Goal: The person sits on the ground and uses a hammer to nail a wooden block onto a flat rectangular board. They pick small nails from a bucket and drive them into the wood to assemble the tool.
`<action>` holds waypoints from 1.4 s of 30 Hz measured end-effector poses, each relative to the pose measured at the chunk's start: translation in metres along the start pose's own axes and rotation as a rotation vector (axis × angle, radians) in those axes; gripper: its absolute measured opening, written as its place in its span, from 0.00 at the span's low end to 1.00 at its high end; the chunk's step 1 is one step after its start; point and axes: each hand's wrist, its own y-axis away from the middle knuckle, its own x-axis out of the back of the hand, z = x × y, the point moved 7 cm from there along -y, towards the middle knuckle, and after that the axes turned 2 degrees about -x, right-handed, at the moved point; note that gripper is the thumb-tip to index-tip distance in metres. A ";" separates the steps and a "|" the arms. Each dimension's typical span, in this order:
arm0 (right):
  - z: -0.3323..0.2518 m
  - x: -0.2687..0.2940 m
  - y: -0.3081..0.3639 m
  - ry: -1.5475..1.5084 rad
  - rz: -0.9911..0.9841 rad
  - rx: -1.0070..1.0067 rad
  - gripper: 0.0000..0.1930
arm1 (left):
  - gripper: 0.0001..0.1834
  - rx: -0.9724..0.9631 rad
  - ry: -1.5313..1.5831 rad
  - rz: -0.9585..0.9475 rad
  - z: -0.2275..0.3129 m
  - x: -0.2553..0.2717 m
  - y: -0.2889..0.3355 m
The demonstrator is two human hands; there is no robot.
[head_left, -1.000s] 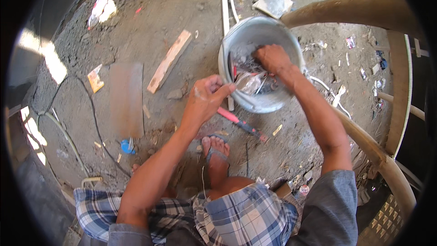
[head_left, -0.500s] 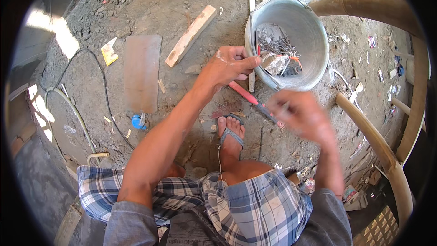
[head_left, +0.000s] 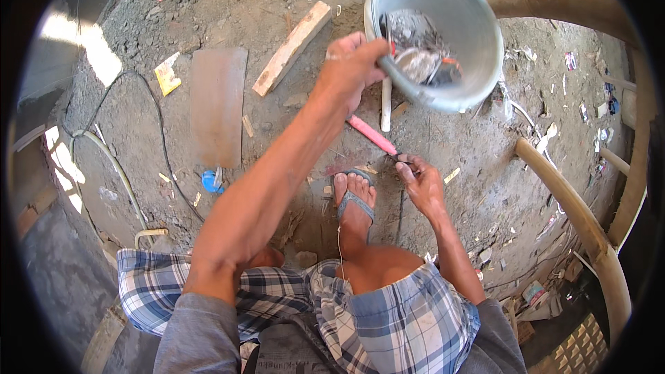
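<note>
My left hand is closed on the near left rim of a grey bucket, which looks tilted and is slightly blurred. Inside lie grey debris, what look like nails, and a few tools with red and orange parts. Below the bucket, a tool with a long pinkish-red handle slants over the dirt. My right hand pinches this tool at its dark end, just past the handle. The dark end is mostly hidden by the fingers, so its kind is unclear.
A wooden block and a flat brown board lie to the left on the dirt. A black cable curls farther left. Bamboo poles stand at the right. My sandalled foot is below the tool.
The bucket has shifted up and tilted, with my left hand on its rim. My right hand has come down and left from beside the bucket and taken hold of the red-handled tool.
</note>
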 end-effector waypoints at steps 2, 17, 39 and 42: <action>0.001 0.001 0.002 -0.001 0.027 -0.002 0.21 | 0.13 -0.018 -0.027 -0.024 0.017 -0.007 -0.016; -0.157 -0.091 -0.026 0.218 -0.018 0.587 0.23 | 0.34 -0.026 -1.598 0.176 0.159 0.329 0.126; -0.281 -0.153 -0.103 0.159 0.084 0.550 0.37 | 0.22 0.142 -0.045 0.429 0.048 0.402 0.224; -0.292 -0.204 -0.057 -0.169 -0.521 0.365 0.32 | 0.24 0.049 0.182 0.342 0.062 0.383 0.223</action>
